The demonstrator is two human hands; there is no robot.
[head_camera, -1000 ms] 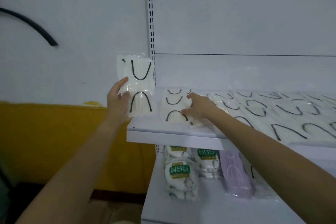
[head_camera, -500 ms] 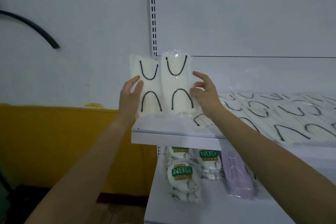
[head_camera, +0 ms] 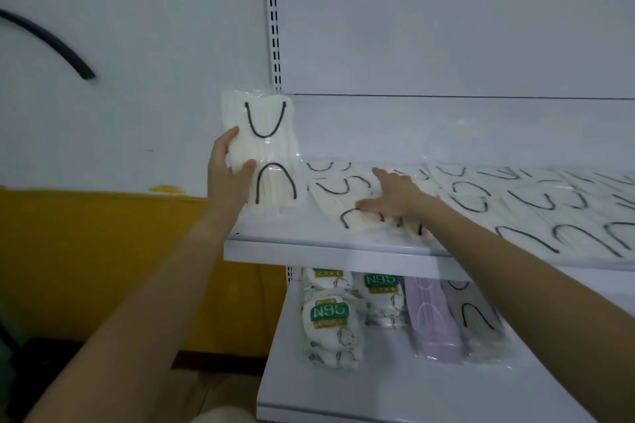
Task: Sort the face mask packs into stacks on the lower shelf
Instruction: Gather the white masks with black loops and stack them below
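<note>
Gathering white mask packs off the upper shelf (head_camera: 309, 245), the left hand (head_camera: 228, 178) pinches a held stack (head_camera: 263, 154) upright while the right hand (head_camera: 391, 197), fingers spread, presses the next pack (head_camera: 343, 206), which likely needs lifting before stacking on the lower shelf (head_camera: 343, 395).

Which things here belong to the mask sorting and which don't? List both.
Job:
left hand
held mask stack
right hand
loose white packs
lower shelf
N95 packs
purple pack
grey pack

Not the job:
black cable
slotted rail
</note>
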